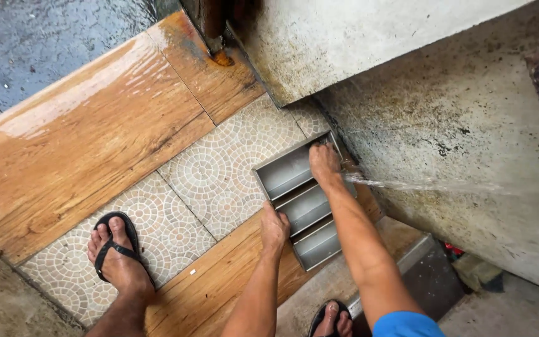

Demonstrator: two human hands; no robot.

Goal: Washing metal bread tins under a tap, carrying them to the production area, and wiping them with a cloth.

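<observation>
The three-compartment metal tray (301, 203) lies on the tiled floor (213, 168) under a thin water stream (407, 185). The left hand (274, 228) clamps its near edge; the right hand (324, 163) presses inside the far compartment. Washing looks underway, not finished.

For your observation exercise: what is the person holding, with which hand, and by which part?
Both hands hold a three-compartment metal tray on the wet tiled floor. The left hand grips its near long edge; the right hand grips its far corner by the concrete wall.
</observation>
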